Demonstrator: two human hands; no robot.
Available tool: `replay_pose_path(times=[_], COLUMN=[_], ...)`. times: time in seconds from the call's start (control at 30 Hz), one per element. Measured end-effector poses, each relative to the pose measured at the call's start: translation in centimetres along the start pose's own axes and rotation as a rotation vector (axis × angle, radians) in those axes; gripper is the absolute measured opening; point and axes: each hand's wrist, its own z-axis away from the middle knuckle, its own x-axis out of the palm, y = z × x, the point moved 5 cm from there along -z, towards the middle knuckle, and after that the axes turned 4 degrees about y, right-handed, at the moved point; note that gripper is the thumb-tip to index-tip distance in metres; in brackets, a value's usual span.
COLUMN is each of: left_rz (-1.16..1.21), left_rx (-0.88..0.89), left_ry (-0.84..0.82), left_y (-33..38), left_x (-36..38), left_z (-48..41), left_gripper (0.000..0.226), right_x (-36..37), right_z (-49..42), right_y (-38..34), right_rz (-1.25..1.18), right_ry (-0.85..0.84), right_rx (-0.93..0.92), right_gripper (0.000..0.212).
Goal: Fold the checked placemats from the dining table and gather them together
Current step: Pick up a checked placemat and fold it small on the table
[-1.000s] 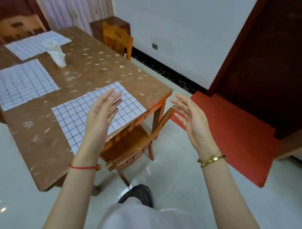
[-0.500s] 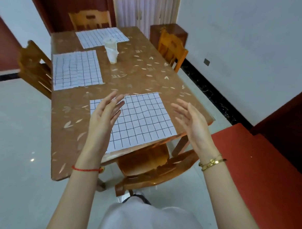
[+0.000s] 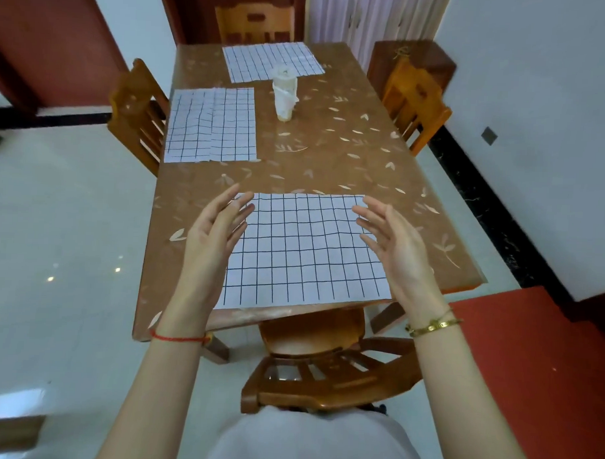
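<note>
Three white placemats with a dark checked grid lie flat on the brown dining table (image 3: 331, 154). The nearest placemat (image 3: 304, 250) lies at the table's front edge. A second placemat (image 3: 211, 125) lies at the left side, a third placemat (image 3: 271, 61) at the far end. My left hand (image 3: 213, 236) hovers over the near placemat's left edge, fingers straight, holding nothing. My right hand (image 3: 395, 244) hovers over its right edge, palm inward, fingers spread, holding nothing.
A white crumpled paper holder (image 3: 284, 94) stands upright mid-table. Wooden chairs stand around: a near chair (image 3: 320, 377) tucked under the front edge, a left chair (image 3: 137, 113), a right chair (image 3: 415, 102), a far chair (image 3: 255, 23). A red mat (image 3: 546, 375) lies on the floor at right.
My view has swung left and squared up with the table. The near placemat now lies straight between my hands; both hands stay raised, holding nothing.
</note>
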Motion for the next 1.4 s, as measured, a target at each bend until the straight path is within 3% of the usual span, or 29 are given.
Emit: replay_pose_path(times=[0.5, 0.73, 1.0, 1.2, 1.4], left_rz=[0.052, 0.007, -0.198, -0.504, -0.753], left_rx=[-0.058, -0.122, -0.222, -0.328, -0.459], left_ry=[0.157, 0.418, 0.702, 0.736, 0.765], left_y=[-2.9, -8.5, -16.8, -22.7, -26.5], left_x=[-0.7, -3.6, -7.9, -9.9, -10.2], left_z=[-2.2, -5.4, -8.2, -8.5, -8.3], left_gripper=[0.032, 0.031, 0.033, 0.027, 0.042], right_x=[1.2, 4.6, 13.7, 21.5, 26.6], right_z=[-6.0, -13.5, -22.3, -27.6, -30.9], right_y=[1.3, 4.3, 10.6, 16.3, 20.8], right_rz=[0.055, 0.211, 0.500, 0.719, 0.898], right_ry=[-0.092, -0.192, -0.432, -0.640, -0.758], right_rx=[0.089, 0.146, 0.103, -0.012, -0.103], right_gripper=[0.032, 0.030, 0.032, 0.032, 0.038])
